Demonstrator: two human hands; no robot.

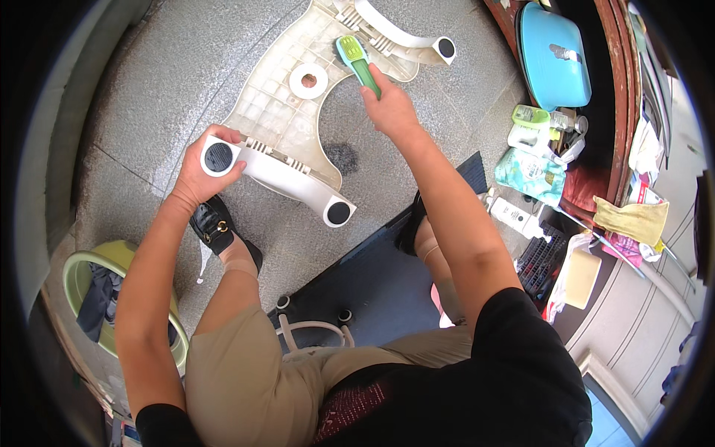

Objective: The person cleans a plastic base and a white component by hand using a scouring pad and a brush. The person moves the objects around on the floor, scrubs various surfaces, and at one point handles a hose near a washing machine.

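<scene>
A white plastic folding footstool (268,106) with a curved cutout lies underside up on the grey floor, its ribbed grid showing. My left hand (192,170) grips one end of the near leg (285,184), beside a round black rubber foot (218,157). My right hand (394,109) holds a green scrub brush (360,66) by its handle. The brush head is over the grid close to the far leg (402,36), bristles down and mostly hidden. A round white piece (309,81) with a hole at its middle sits on the grid.
A green bucket (78,268) with dark cloth stands by my left leg. At the right are a blue basin (558,61), a pale green pouch (530,174), a white bottle (516,217) and a yellow cloth (631,219). A dark mat (363,296) lies under my right foot.
</scene>
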